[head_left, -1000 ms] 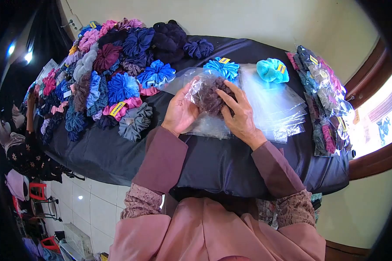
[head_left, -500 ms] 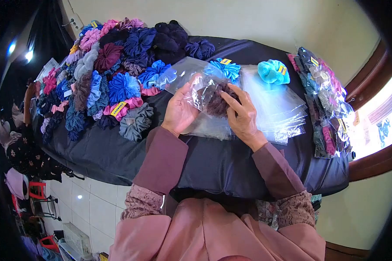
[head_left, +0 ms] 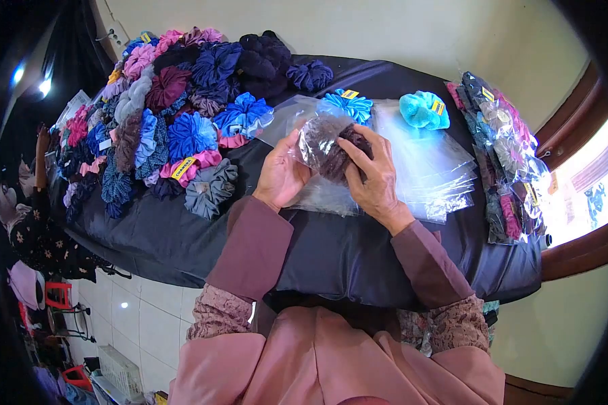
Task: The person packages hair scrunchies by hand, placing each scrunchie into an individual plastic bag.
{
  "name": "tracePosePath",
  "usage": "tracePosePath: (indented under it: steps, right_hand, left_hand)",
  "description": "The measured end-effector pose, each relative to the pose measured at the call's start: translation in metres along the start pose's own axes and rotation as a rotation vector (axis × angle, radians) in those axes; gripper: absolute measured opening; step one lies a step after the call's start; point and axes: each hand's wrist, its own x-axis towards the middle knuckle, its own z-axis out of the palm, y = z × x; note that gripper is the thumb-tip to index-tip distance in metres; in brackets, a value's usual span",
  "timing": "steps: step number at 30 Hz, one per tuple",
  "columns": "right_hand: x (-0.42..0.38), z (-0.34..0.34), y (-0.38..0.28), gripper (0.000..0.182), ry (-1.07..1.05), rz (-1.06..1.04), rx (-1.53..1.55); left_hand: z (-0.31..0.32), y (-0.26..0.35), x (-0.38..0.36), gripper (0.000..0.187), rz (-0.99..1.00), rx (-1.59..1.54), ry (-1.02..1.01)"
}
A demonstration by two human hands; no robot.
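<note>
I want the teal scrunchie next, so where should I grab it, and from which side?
Pinch the teal scrunchie by its puffy left ruffle, coming from above. It lies flat on the clear bags, its yellow tag sits at the right, and the right hand is nearest.

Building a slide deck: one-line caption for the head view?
Both hands, left hand and right hand, press a dark brown scrunchie inside a clear plastic bag.

The left hand (head_left: 282,177) and right hand (head_left: 377,179) are holding a brown scrunchie (head_left: 338,154) inside a clear bag (head_left: 317,138) over the dark table (head_left: 182,236).
</note>
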Motion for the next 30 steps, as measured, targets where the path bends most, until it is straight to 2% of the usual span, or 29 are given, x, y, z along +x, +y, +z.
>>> tracePosePath:
  steps: [7, 10, 12, 16, 19, 21, 27, 30]
  right_hand:
    - [-0.006, 0.004, 0.005, 0.041, -0.071, 0.017, 0.004]
    - [-0.005, 0.005, 0.001, 0.037, -0.036, 0.049, 0.058]
    - [-0.004, 0.004, -0.006, 0.031, 0.081, 0.225, 0.211]
    - [-0.004, 0.003, -0.002, 0.029, 0.140, 0.250, 0.229]
    - [-0.006, 0.002, 0.002, 0.034, 0.041, 0.167, 0.244]
    - [-0.002, -0.003, 0.000, 0.038, -0.037, -0.007, 0.081]
    - [-0.001, -0.003, -0.010, 0.038, -0.130, -0.059, 0.047]
    - [-0.003, 0.001, -0.005, 0.037, -0.177, -0.090, 0.045]
  left_hand:
    - [0.002, -0.009, 0.001, 0.050, 0.047, 0.185, 0.016]
    - [0.003, -0.013, 0.000, 0.054, -0.014, 0.236, 0.018]
    - [0.003, -0.014, 0.000, 0.048, -0.049, 0.289, -0.035]
    - [0.001, -0.012, 0.000, 0.044, -0.080, 0.274, -0.011]
    - [0.005, -0.009, -0.001, 0.045, -0.038, 0.249, 0.021]
    - [0.007, -0.004, -0.002, 0.043, -0.018, 0.151, 0.086]
    - [0.008, -0.004, -0.002, 0.045, 0.097, 0.223, 0.116]
    - [0.005, -0.004, -0.004, 0.049, 0.057, 0.278, 0.092]
